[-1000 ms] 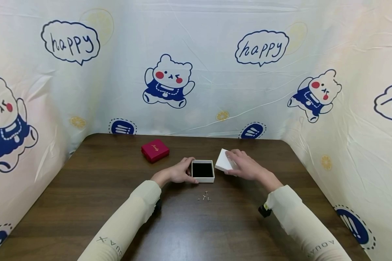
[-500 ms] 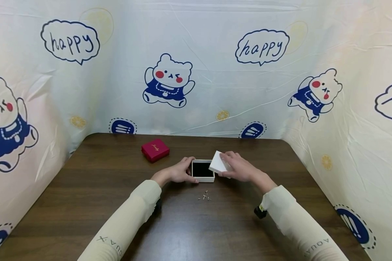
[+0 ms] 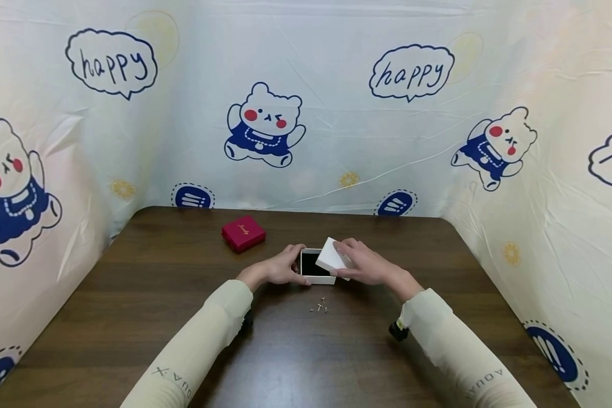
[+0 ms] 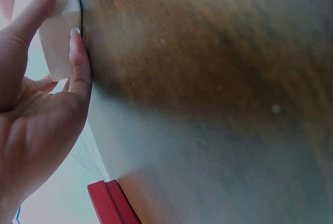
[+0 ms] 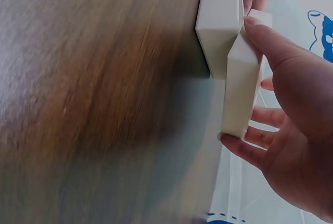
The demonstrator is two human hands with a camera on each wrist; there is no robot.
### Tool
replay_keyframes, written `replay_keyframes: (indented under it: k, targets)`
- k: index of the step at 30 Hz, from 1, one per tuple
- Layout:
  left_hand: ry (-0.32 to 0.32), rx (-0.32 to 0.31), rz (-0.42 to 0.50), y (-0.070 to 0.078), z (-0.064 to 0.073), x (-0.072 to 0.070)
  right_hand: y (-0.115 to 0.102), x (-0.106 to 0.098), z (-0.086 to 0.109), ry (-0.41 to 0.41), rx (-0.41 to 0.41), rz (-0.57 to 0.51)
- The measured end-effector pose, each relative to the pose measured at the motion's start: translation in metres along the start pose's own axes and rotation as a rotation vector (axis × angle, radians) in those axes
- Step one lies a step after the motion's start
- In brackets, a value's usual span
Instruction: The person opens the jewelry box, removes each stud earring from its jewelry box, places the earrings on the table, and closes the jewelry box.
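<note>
A small white box (image 3: 318, 280) with a black lining sits on the table. My left hand (image 3: 284, 267) grips it from the left, thumb at the front wall and fingers behind. My right hand (image 3: 364, 262) holds a white box lid (image 3: 332, 258), tilted, over the right part of the box and hiding that part of the lining. In the right wrist view the lid (image 5: 242, 78) is pinched between thumb and fingers, its edge close against the box (image 5: 221, 21). Several small metal pieces (image 3: 319, 307), perhaps earrings, lie on the table in front of the box.
A red box (image 3: 243, 233) with gold lettering stands at the back left of the brown wooden table (image 3: 183, 294). A pale printed curtain (image 3: 336, 136) surrounds the table's back and sides.
My right hand has moved left with the lid, from beside the box to over its right part. My left hand stays on the box.
</note>
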State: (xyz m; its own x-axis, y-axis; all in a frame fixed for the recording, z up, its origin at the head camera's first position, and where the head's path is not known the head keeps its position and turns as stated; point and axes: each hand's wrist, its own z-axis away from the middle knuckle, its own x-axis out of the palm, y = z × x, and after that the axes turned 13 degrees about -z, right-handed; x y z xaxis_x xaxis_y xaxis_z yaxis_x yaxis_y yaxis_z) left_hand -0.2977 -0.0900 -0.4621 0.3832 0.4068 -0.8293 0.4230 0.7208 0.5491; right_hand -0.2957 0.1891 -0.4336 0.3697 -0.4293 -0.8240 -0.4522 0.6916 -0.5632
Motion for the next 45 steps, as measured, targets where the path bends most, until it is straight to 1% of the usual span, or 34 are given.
replay_keyframes:
  k: [3, 9, 20, 29, 36, 40, 45]
  targets:
    - [0.0, -0.009, 0.0, 0.0, 0.0, 0.0, -0.003, 0.002, -0.003, -0.006, -0.021, -0.015]
    - [-0.002, -0.012, 0.003, -0.001, 0.001, 0.002, -0.01, 0.011, -0.008, -0.036, -0.029, -0.026]
    - [-0.004, -0.019, 0.009, 0.0, 0.002, 0.001, -0.02, 0.013, -0.013, -0.021, -0.022, -0.009]
    - [-0.009, -0.018, 0.022, -0.002, 0.002, 0.001, -0.025, 0.014, -0.017, -0.003, -0.066, 0.035]
    - [-0.002, -0.011, 0.011, -0.001, 0.002, 0.0, -0.027, 0.012, -0.021, -0.002, -0.133, 0.047]
    - [-0.002, -0.015, 0.004, -0.002, 0.001, -0.001, -0.028, 0.011, -0.023, -0.018, -0.168, 0.042]
    - [-0.006, -0.012, 0.014, -0.003, 0.0, -0.001, -0.029, 0.01, -0.028, -0.053, -0.17, 0.027]
